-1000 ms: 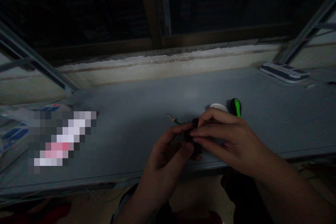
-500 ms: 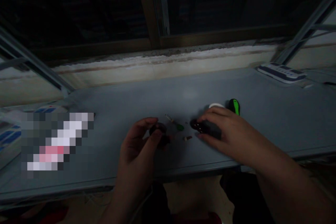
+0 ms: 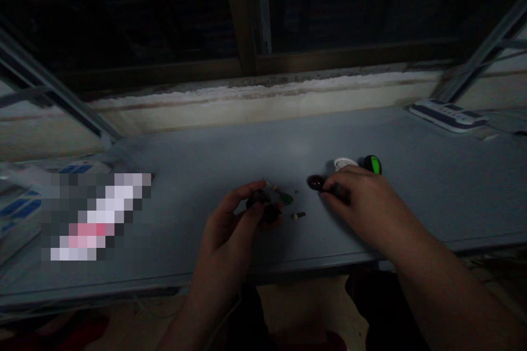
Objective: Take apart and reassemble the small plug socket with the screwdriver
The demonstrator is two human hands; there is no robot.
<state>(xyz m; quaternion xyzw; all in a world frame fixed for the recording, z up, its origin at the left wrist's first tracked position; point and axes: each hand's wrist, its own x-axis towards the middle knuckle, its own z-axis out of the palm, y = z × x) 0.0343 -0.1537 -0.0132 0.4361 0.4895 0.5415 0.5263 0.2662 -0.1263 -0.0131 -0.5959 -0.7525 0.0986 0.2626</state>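
Note:
My left hand (image 3: 230,225) is closed round a small dark part (image 3: 258,198), pinched between thumb and fingers; the dim light hides its exact kind. My right hand (image 3: 358,200) has its thumb and fingers together at the right end of a dark, glossy, rounded piece (image 3: 316,182) at the table surface. A small screwdriver with a green handle (image 3: 285,198) lies just beyond my left fingertips. Between my hands are a tiny screw-like bit (image 3: 297,192) and a short piece with a pale end (image 3: 298,215).
A white round item (image 3: 345,163) and a black-and-green object (image 3: 373,164) sit behind my right hand. A white and dark power strip (image 3: 448,115) lies at the back right of the grey table (image 3: 197,159). A blurred-out patch (image 3: 99,219) covers something on the left.
My right fingers have drawn closer together, and the glossy piece sits a little farther right and back. My left hand has shifted slightly right with its dark part. The view has moved slightly.

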